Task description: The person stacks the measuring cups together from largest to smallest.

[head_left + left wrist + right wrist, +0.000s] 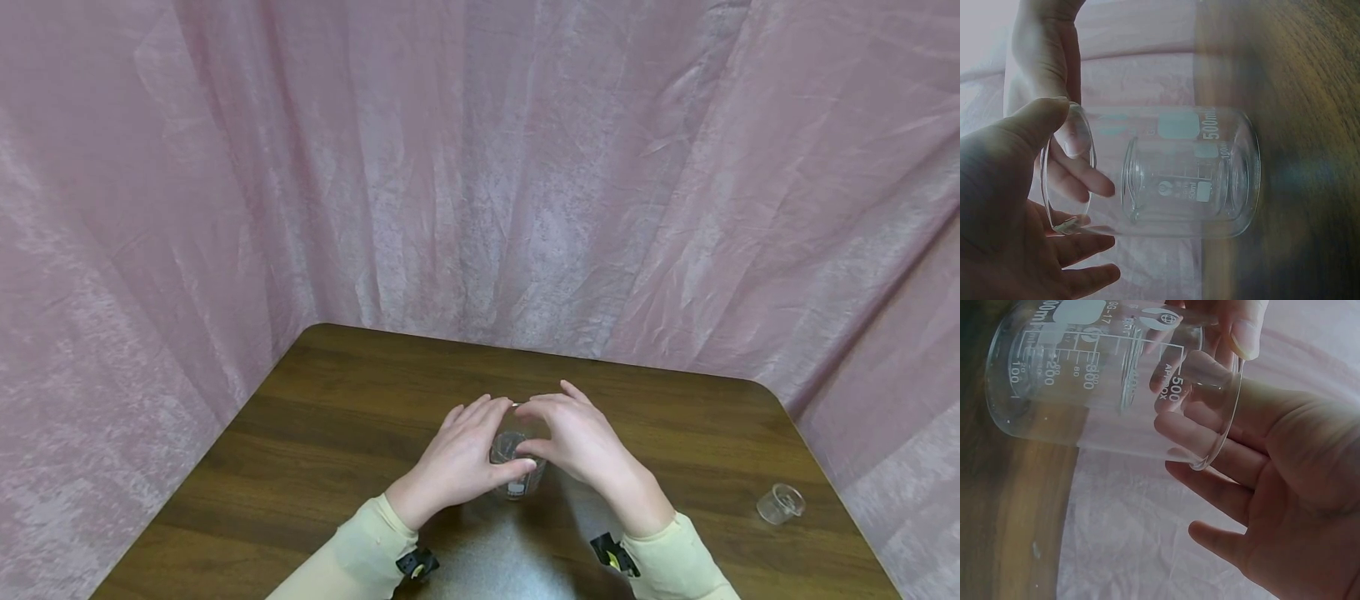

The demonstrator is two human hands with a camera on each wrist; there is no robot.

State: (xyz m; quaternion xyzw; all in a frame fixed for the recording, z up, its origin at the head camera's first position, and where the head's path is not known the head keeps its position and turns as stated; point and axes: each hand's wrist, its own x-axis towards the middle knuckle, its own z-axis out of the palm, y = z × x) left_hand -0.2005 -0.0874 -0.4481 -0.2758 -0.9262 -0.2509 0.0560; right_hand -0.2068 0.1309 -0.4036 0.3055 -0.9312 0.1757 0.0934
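Observation:
A clear glass beaker marked 500 mL (516, 490) stands on the wooden table in front of me. My left hand (461, 457) grips it at the rim, thumb on the near side and fingers round the other. Through the wall in the left wrist view shows a smaller beaker marked 100 (1207, 150). A 50 ml marking inside suggests another small beaker (1191, 190) nested there. My right hand (588, 442) is at the mouth with its fingers spread and loosely bent. Its thumb lies over the opening; whether those fingers touch the rim, I cannot tell.
A small clear beaker (780, 505) with a spout stands alone near the right edge of the brown wooden table (360, 367). Pink velvety curtains (510, 183) hang close behind and at both sides of the table.

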